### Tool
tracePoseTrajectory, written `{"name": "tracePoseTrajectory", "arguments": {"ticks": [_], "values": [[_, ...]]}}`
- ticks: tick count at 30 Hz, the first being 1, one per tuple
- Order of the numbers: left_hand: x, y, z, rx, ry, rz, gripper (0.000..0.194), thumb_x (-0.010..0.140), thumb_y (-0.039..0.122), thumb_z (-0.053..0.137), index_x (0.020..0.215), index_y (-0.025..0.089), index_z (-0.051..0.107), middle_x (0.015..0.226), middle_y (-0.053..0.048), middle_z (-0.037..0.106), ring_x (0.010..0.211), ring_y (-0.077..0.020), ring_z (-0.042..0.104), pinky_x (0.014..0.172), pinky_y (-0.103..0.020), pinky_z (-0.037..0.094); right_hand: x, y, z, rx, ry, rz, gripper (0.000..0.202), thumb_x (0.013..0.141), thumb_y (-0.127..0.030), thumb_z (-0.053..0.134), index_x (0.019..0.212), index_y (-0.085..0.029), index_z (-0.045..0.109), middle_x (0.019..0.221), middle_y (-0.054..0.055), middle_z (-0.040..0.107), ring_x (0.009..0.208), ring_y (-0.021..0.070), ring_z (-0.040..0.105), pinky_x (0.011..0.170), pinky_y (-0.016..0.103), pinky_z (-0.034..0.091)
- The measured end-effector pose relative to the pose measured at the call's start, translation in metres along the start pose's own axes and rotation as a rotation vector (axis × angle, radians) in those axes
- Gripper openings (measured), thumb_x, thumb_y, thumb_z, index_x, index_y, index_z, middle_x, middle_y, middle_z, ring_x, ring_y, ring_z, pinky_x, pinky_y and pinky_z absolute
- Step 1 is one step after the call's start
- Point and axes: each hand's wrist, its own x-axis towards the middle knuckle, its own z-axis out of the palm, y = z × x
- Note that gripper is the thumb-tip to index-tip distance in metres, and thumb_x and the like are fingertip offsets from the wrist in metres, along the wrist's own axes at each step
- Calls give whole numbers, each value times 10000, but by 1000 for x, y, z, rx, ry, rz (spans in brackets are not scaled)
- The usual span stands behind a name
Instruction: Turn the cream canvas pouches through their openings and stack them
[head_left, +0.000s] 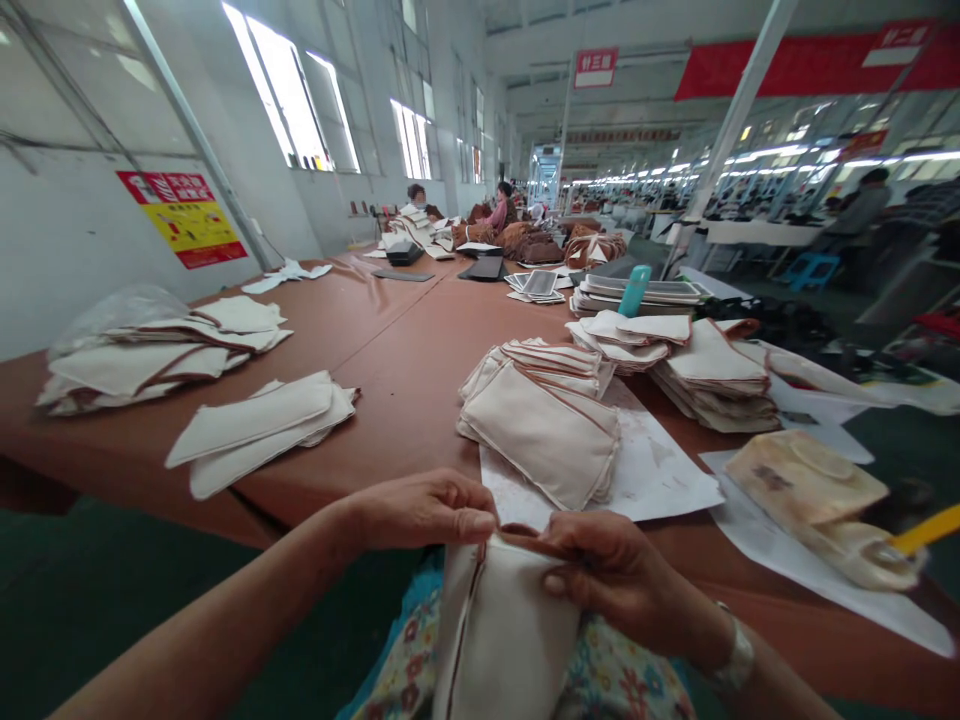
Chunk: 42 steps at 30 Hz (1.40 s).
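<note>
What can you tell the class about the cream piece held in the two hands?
The cream piece looks like soft cloth or leather, pale and smooth, with a dark brown line running lengthwise near its left side and brown showing along its top edge. The left hand pinches its upper left corner; the right hand grips its upper right, thumb on the pale face. It hangs in front of the flowered cloth; its lower end is out of frame.
</note>
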Motion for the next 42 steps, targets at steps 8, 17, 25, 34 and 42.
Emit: {"name": "tracePoseTrajectory", "arguments": {"ticks": [8, 17, 25, 34, 42], "values": [[12, -19, 26, -205, 102, 97, 329, 751, 398, 796, 893, 113, 712, 826, -38, 664, 714, -126, 532, 679, -220, 404, -9, 3, -24, 15, -131, 162, 218, 867, -347, 680, 907, -138, 634, 831, 13, 535, 755, 145, 457, 656, 252, 373], [20, -1, 42, -128, 122, 121, 295, 801, 363, 739, 904, 90, 697, 759, -8, 587, 683, -109, 445, 628, -214, 342, -13, -6, -9, -64, 37, 130, 247, 967, -389, 540, 867, -165, 567, 748, -25, 457, 682, 122, 384, 591, 236, 328], [29, -3, 50, -188, 172, 77, 267, 774, 333, 754, 779, 74, 690, 677, -3, 575, 606, -88, 412, 567, -210, 293, -19, -11, -6, -176, 68, 106, 205, 1002, -315, 464, 868, -182, 543, 802, -10, 512, 737, 135, 437, 661, 243, 360], [31, -5, 60, -134, 239, 36, 258, 814, 355, 666, 763, 103, 655, 657, 9, 526, 567, -86, 392, 510, -198, 291, -16, 6, 3, 249, 144, 213, 348, 950, -498, 511, 838, -168, 499, 713, -35, 388, 643, 114, 310, 554, 230, 272], [32, 2, 64, 202, 323, -25, 217, 847, 311, 586, 751, 119, 620, 616, 44, 451, 545, -81, 333, 448, -191, 244, -10, -6, 1, 308, 162, 361, 304, 781, -374, 716, 711, -146, 527, 639, -37, 483, 575, 86, 334, 520, 217, 235]]}}
